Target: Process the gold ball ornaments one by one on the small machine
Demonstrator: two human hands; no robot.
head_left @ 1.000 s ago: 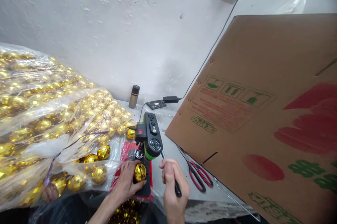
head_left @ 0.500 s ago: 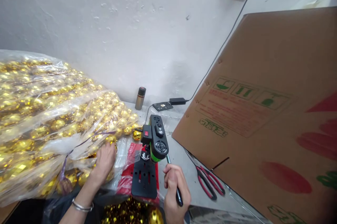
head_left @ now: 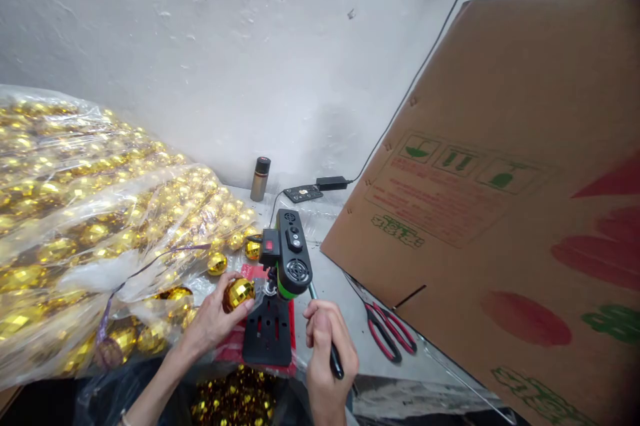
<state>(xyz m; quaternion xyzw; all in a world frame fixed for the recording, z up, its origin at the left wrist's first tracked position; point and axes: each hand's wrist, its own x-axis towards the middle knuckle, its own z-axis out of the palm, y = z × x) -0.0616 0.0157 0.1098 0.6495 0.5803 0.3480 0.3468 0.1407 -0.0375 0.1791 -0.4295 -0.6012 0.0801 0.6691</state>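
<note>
My left hand grips a gold mirrored ball between thumb and fingers, just left of a black device on a slotted base plate. My right hand is closed around a thin stick-like tool with a black end. Its bluish shaft points up toward the device's lower end; the tip is hidden. A large clear plastic bag full of gold balls lies at the left. Two loose gold balls, a nearer one and a farther one, rest beside its opening.
Red-handled scissors lie right of my right hand, beside a large cardboard box. Against the wall stand a small bottle and a black power adapter with its cable. More gold balls fill the space below the table edge.
My left hand has come out of the bag's opening and moved right with a gold ball in it. A gold ball beside my right wrist is no longer visible. The right hand keeps its grip.
</note>
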